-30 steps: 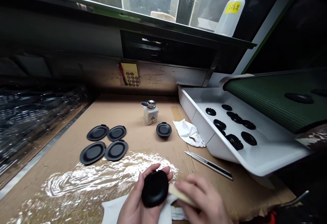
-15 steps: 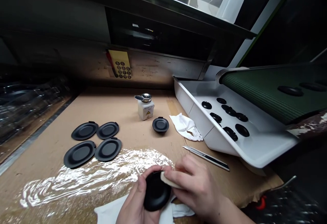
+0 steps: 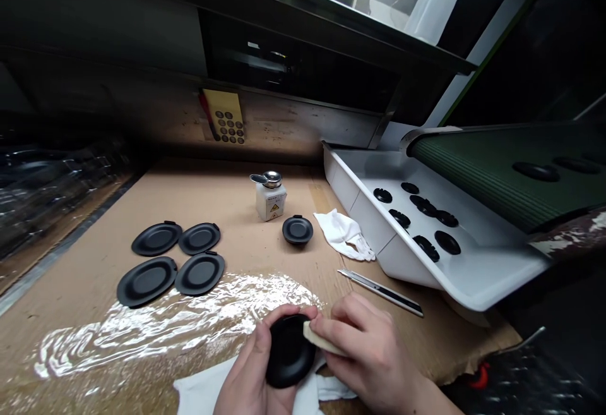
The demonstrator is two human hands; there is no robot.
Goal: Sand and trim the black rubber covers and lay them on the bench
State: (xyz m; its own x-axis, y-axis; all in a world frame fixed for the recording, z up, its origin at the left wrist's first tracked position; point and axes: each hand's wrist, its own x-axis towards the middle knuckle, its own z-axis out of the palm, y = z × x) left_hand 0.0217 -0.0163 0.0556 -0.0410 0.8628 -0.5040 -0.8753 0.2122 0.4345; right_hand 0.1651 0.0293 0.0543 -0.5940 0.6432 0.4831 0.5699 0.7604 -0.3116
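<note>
My left hand (image 3: 253, 371) grips a black oval plastic cap (image 3: 288, 352) at the bottom centre, fingers curled round its edge. My right hand (image 3: 367, 352) pinches a small cream-coloured pad (image 3: 318, 339) and presses it against the cap's upper right rim. Both hands hover over a white cloth (image 3: 208, 393) lying on the cardboard-covered bench (image 3: 213, 200).
Several black oval lids (image 3: 173, 260) lie at the left, a lone black cap (image 3: 298, 230) at centre beside a small white dispenser bottle (image 3: 269, 197). A white glove (image 3: 344, 233), a utility knife (image 3: 381, 291), a white tray (image 3: 473, 276) holding several black parts, and a green conveyor (image 3: 497, 162) are at the right. Crinkled plastic film (image 3: 156, 326) covers the near bench.
My right hand moved from beside the cap up onto its top right edge with the pad. The view shifted slightly; the left hand kept hold of the cap.
</note>
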